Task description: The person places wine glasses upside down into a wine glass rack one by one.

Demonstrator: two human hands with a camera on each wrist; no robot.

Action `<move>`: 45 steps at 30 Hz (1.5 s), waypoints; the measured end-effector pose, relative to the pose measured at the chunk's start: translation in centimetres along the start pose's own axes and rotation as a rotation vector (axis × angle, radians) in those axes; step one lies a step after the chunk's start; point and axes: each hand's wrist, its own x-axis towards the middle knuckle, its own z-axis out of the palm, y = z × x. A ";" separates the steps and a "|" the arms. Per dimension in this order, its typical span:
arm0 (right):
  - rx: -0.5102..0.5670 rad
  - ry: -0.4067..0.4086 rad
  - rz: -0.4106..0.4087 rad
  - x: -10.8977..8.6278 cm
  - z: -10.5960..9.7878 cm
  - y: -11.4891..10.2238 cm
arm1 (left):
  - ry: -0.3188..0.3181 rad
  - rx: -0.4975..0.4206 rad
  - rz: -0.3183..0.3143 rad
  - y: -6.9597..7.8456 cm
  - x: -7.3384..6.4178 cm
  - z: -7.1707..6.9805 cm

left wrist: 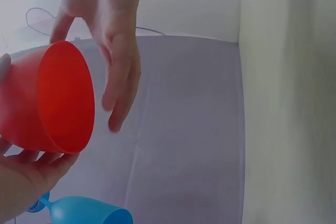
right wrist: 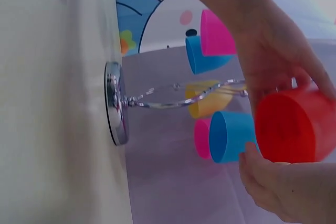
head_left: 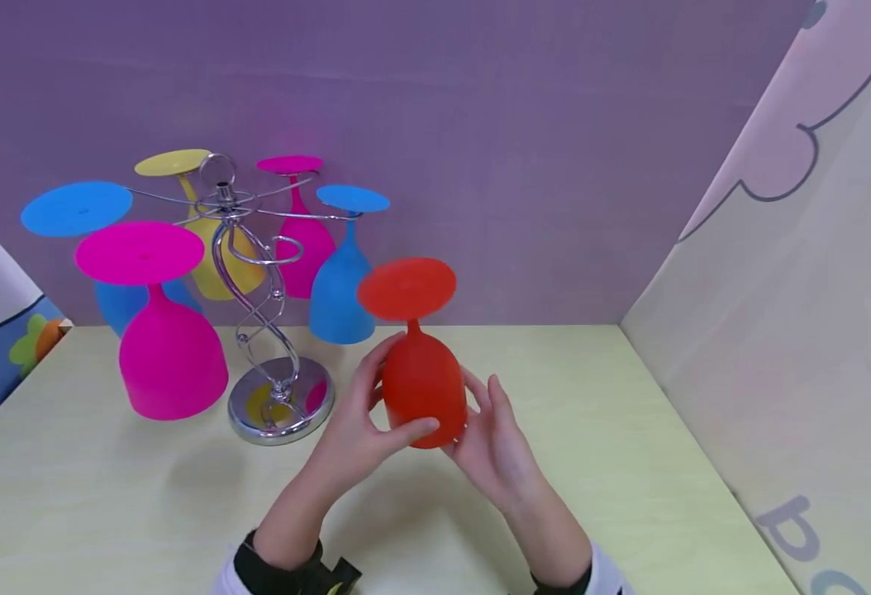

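A red goblet (head_left: 424,388) is held upside down above the table, its round foot uppermost and its mouth facing down. My left hand (head_left: 361,421) grips the bowl from the left, thumb across the near side and fingers round the far side. On the bowl's right is my right hand (head_left: 498,450), its fingers extended and loose beside the bowl. The left wrist view shows the open mouth of the red goblet (left wrist: 65,98) and the right hand (left wrist: 113,40) with fingers stretched out past the rim. A chrome goblet rack (head_left: 279,401) stands to the left.
Hanging upside down from the rack are a near pink goblet (head_left: 171,355), a far pink goblet (head_left: 309,248), a yellow goblet (head_left: 227,264), a right blue goblet (head_left: 340,297) and a left blue goblet (head_left: 78,208). One wire loop (head_left: 287,249) faces the red goblet. A purple wall (head_left: 525,165) backs the table (head_left: 592,397).
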 end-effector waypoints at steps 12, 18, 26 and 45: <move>-0.178 0.056 -0.151 0.8 -2.9 -3.3 | 0.100 0.151 -0.094 0.4 1.7 -3.0; -0.290 0.126 -0.186 1.0 -4.4 -5.2 | 0.127 0.152 -0.142 0.5 2.5 -4.3; -0.588 0.225 -0.266 0.7 -6.4 -7.1 | 0.154 0.190 -0.164 0.3 3.0 -5.6; -1.205 0.397 -0.295 -0.8 -11.5 -9.1 | 0.218 0.218 -0.186 0.8 3.0 -7.2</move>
